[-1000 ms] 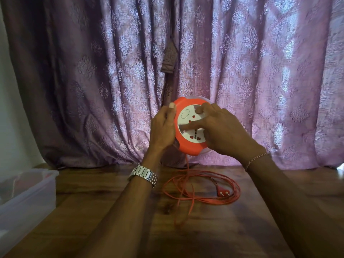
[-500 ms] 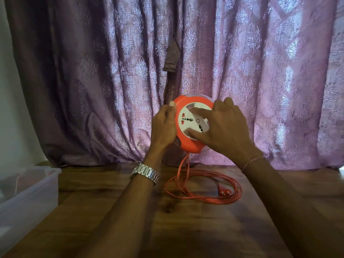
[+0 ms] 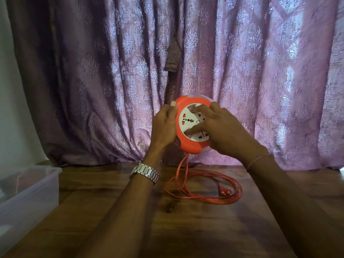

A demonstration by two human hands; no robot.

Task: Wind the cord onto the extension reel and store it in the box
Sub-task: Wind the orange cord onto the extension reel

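Note:
A round orange extension reel [image 3: 188, 146] with a white socket face is held upright above the table. My left hand [image 3: 163, 127] grips its left rim. My right hand [image 3: 221, 127] lies over the right side, fingers pressed on the white face. An orange cord [image 3: 183, 170] drops from the reel's bottom to a loose coil [image 3: 234, 200] on the wooden table, with the orange two-pin plug [image 3: 224, 191] lying inside the coil. A clear plastic box [image 3: 37, 189] stands at the left edge.
A purple patterned curtain [image 3: 260, 71] hangs right behind the table [image 3: 186, 229]. A pale wall shows at the far left. Both my forearms stretch over the table's middle; a metal watch [image 3: 146, 173] sits on the left wrist.
The white socket face has turned under my right fingers, which have shifted over it. The loose cord on the table has shortened and pulled in a little. My left hand has held still.

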